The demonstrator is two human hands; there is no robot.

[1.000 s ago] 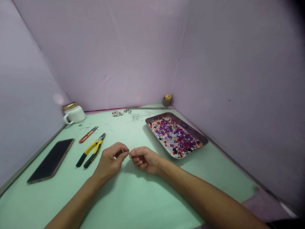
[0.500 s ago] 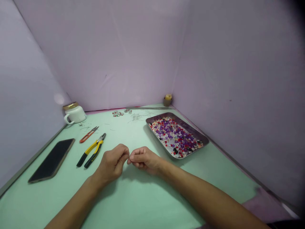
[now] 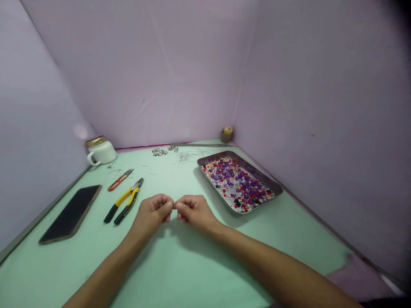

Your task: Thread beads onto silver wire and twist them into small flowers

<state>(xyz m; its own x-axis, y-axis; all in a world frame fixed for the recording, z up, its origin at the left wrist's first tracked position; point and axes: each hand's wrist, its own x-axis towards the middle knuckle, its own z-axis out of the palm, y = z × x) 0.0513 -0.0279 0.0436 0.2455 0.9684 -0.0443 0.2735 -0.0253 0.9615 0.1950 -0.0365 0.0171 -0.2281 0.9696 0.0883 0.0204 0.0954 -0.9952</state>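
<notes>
My left hand (image 3: pixel 156 210) and my right hand (image 3: pixel 195 211) meet fingertip to fingertip above the green tabletop, in front of me. Both are closed in a pinch. Whatever sits between the fingertips is too small to make out. To the right of my right hand stands a metal tray (image 3: pixel 208 181) of loose purple, red, pearly and black beads (image 3: pixel 245 186). Left of my left hand lie pliers (image 3: pixel 125 202) with yellow and black handles. Just beyond the pliers is a pair of orange thread snips (image 3: pixel 119 180).
A phone (image 3: pixel 71 214) lies at the left edge. At the back left stands a white mug (image 3: pixel 103 154) with a gold lid. Small beaded pieces (image 3: pixel 159 152) and thin wire bits (image 3: pixel 184 157) lie at the back. A small yellow-topped container (image 3: pixel 227 134) occupies the far corner.
Both hands have turned so that the thumbs show on top, fingertips still meeting. The left hand's fingers have uncurled slightly toward the right hand. The tools and tray stay where they were.
</notes>
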